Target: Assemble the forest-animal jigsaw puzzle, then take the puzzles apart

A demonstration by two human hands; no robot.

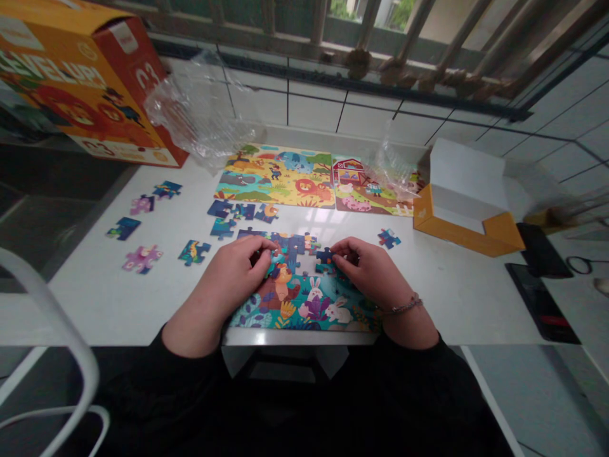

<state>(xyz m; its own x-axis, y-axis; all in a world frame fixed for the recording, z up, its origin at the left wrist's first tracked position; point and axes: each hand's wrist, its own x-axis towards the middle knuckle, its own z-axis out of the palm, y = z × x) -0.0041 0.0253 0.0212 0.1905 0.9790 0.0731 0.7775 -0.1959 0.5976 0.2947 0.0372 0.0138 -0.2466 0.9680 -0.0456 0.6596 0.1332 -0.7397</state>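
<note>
A partly assembled jigsaw puzzle with rabbits and a fox lies at the near edge of the white table. My left hand rests on the puzzle's left part, fingers curled and pressing a teal puzzle piece. My right hand lies on the right part and pinches a dark blue piece at the puzzle's open gap. Both wrists come out of black sleeves; the right wrist wears a bracelet.
Two finished puzzles, a savanna puzzle and a farm puzzle, lie behind. Loose pieces are scattered left, one loose piece right. An orange puzzle box, plastic wrap, an open white-orange carton and a chair arm surround the area.
</note>
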